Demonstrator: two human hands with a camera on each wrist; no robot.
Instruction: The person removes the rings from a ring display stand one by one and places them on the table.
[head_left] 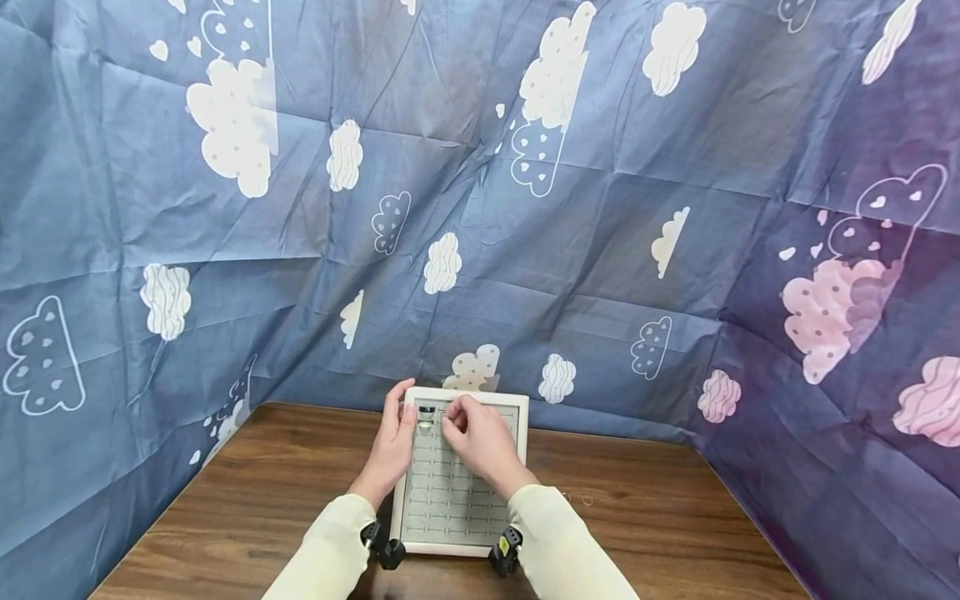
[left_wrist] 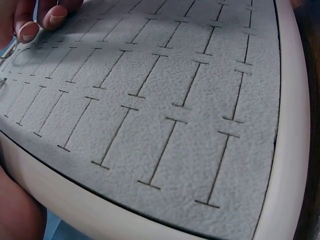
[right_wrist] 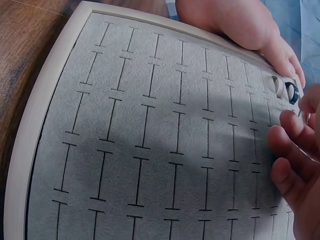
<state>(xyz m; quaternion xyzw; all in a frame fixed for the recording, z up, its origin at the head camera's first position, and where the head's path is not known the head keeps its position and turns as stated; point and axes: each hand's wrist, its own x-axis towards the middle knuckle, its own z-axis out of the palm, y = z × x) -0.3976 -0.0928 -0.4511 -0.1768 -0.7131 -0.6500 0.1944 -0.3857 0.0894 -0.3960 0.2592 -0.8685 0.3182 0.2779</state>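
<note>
- Fabric backdrop [head_left: 480,217], blue with pale clouds, rises behind the surface [head_left: 645,517], which is brown wood grain.
- Ring board [head_left: 450,512], grey and slotted in a pale frame, sits over the surface between two cream sleeves [head_left: 322,550].
- Left hand [head_left: 392,442] grips the board's left edge near its top, thumb in front.
- Right hand [head_left: 483,437] has its fingers curled over the upper rows, thumb and forefinger pinching a thin silvery ring [left_wrist: 9,51], partly hidden.
- Dark ring [right_wrist: 293,94] stands in the top row near the upper left corner; a pale ring [right_wrist: 279,87] sits just below it, beside the left thumb.
</note>
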